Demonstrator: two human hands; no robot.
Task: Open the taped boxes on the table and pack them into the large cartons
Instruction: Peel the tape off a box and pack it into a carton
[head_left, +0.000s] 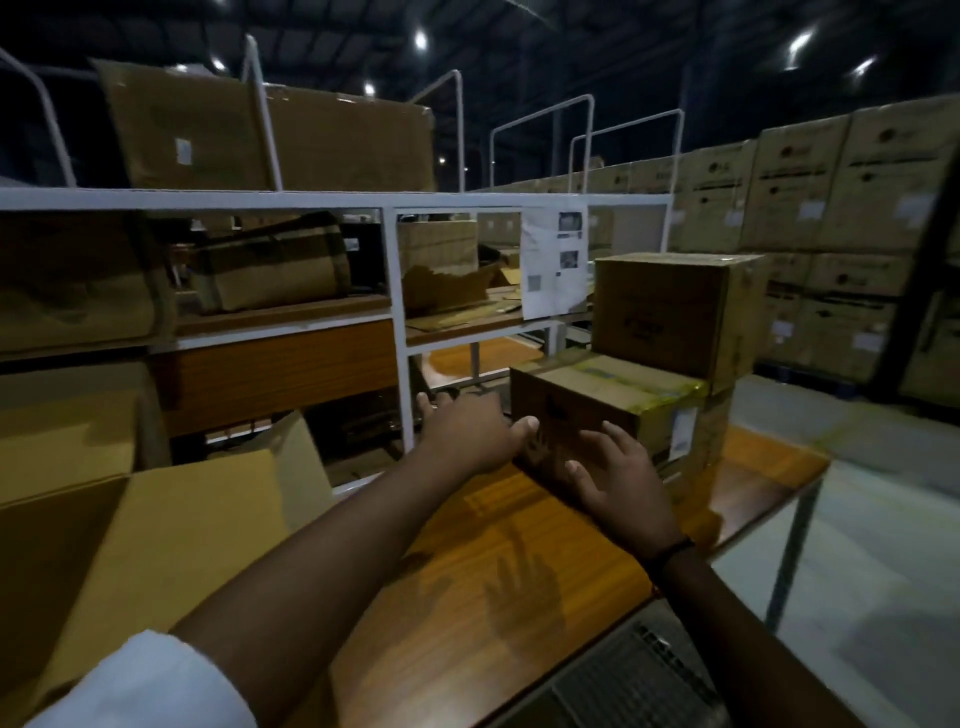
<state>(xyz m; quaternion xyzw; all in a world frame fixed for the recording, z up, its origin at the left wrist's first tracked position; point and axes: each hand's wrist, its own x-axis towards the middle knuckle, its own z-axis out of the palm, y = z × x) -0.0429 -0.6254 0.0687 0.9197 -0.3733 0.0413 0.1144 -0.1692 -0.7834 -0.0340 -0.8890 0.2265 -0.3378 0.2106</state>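
Observation:
A taped brown box (613, 400) with yellow tape along its top lies on the wooden table (498, 545), in front of a taller stacked box (670, 312). My left hand (467, 431) is stretched out at the box's left front corner, its thumb touching the near face. My right hand (618, 473) hovers with spread fingers against the near face of the same box. Neither hand grips anything. A large open carton (156, 530) with raised flaps stands at my left.
A white metal shelf frame (400, 322) holding crumpled cardboard stands behind the table. A printed sheet (553, 260) hangs on it. Stacked cartons (831, 208) line the right background. The table's right edge (769, 499) drops to a grey floor.

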